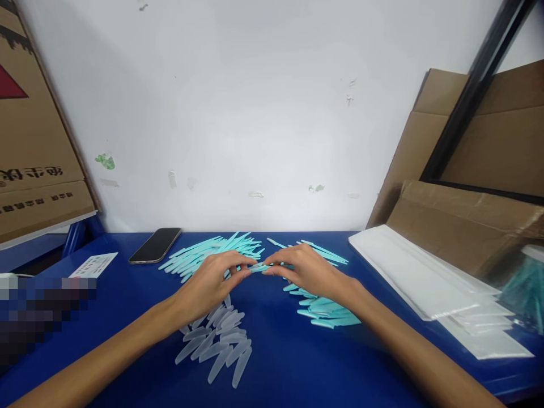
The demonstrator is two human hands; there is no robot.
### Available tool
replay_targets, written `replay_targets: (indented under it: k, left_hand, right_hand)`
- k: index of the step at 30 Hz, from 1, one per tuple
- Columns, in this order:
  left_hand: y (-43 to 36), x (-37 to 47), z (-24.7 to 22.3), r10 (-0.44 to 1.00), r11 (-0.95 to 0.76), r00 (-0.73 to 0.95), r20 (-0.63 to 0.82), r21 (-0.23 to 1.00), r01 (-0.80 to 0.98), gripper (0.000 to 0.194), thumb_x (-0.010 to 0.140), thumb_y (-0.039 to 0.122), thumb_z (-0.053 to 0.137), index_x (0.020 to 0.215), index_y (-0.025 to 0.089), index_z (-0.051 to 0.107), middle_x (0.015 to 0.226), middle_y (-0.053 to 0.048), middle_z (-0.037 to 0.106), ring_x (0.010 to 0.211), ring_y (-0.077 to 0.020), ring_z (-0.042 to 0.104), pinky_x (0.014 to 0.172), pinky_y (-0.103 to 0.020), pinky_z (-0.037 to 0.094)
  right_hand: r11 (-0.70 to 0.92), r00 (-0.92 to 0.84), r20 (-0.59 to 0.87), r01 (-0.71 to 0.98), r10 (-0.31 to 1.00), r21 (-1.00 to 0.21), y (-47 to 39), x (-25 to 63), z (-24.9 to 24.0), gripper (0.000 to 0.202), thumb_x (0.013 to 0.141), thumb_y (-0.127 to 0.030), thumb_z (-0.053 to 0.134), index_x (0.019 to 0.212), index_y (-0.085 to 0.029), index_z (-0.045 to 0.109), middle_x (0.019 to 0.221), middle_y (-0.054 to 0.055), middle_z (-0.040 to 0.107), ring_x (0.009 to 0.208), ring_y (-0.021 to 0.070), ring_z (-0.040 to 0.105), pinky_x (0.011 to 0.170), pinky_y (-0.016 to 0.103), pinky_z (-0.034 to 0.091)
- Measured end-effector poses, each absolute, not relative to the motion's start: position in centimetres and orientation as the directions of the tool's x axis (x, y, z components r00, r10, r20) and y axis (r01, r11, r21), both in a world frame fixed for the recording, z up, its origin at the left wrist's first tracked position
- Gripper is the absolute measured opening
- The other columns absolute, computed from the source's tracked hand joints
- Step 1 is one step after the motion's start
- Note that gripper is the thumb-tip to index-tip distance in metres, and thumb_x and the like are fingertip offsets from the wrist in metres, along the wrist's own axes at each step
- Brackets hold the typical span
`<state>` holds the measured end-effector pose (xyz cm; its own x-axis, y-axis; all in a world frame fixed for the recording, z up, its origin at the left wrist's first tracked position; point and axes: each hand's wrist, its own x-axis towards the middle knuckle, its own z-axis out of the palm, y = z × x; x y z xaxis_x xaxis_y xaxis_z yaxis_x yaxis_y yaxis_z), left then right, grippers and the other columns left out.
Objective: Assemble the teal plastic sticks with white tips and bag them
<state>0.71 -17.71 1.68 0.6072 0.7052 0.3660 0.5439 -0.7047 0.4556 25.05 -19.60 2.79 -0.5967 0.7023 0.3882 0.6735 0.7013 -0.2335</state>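
My left hand [221, 277] and my right hand [304, 269] meet over the middle of the blue table, each pinching one end of a small turquoise piece [258, 268]. Behind my left hand spreads a pile of slim turquoise sticks [191, 256]. Several translucent caps [221, 340] lie loose below my left hand. More turquoise pieces [327, 310] are heaped under my right hand and wrist, which hide part of them. A few thin turquoise sticks [325, 252] rest behind my right hand.
A phone [155, 246] and a printed card [94, 266] lie at the left. White plastic bags [425, 277] are stacked at the right, beside cardboard [463, 226] and a clear bag of turquoise items [527, 289]. A cardboard box [38, 130] stands far left; a white wall rises behind.
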Motion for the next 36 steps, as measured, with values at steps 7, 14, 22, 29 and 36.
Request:
replay_targets:
  k: [7,14,22,29,36]
  left_hand:
    - [-17.7,0.7,1.5,0.702,-0.706,0.630,0.332,0.437,0.557,0.030,0.100,0.041,0.046,0.099,0.024,0.071,0.084,-0.001,0.070,0.070,-0.0166,0.061,0.062,-0.028,0.043]
    - [-18.6,0.8,1.5,0.663,-0.742,0.648,0.375,0.447,0.500,0.029,0.101,0.037,0.045,0.093,0.023,0.069,0.078,0.000,0.067,0.067,-0.0146,0.058,0.061,-0.027,0.039]
    - [-18.5,0.8,2.0,0.664,-0.740,0.667,0.338,0.425,0.521,0.029,0.099,0.040,0.047,0.094,0.023,0.071,0.078,0.000,0.067,0.063,-0.0126,0.055,0.060,-0.026,0.039]
    - [-17.2,-1.1,3.7,0.728,-0.680,0.648,0.224,0.357,0.640,0.040,0.094,0.055,0.049,0.108,0.024,0.070,0.080,-0.002,0.069,0.065,-0.0150,0.059,0.058,-0.026,0.042]
    - [-17.7,-1.0,3.9,0.700,-0.701,0.703,0.127,0.312,0.641,0.041,0.088,0.062,0.055,0.095,0.025,0.072,0.089,-0.003,0.068,0.074,-0.0175,0.058,0.062,-0.028,0.041]
  right_hand:
    - [0.680,-0.577,0.368,0.671,0.729,-0.296,-20.1,24.8,2.9,0.041,0.095,-0.039,0.057,0.136,-0.030,0.054,0.095,0.000,0.077,0.060,0.0139,0.066,0.068,0.027,0.046]
    - [0.713,-0.603,0.385,0.632,0.698,-0.303,-20.8,24.2,2.7,0.048,0.097,-0.037,0.055,0.144,-0.034,0.042,0.096,-0.003,0.077,0.056,0.0107,0.060,0.061,0.021,0.040]
    - [0.739,-0.637,0.400,0.647,0.659,-0.189,-20.6,24.1,2.5,0.039,0.098,-0.040,0.054,0.134,-0.028,0.056,0.090,-0.001,0.078,0.059,0.0114,0.062,0.059,0.022,0.037]
    - [0.512,-0.438,0.489,0.858,0.755,-0.022,-17.8,28.7,4.1,0.029,0.096,-0.047,0.053,0.103,-0.026,0.072,0.094,0.003,0.075,0.082,0.0178,0.068,0.067,0.025,0.040]
    - [0.009,0.018,0.381,0.998,0.924,-0.069,-14.4,37.5,3.4,0.025,0.090,-0.041,0.058,0.100,-0.024,0.073,0.096,0.004,0.074,0.088,0.0220,0.066,0.066,0.028,0.041]
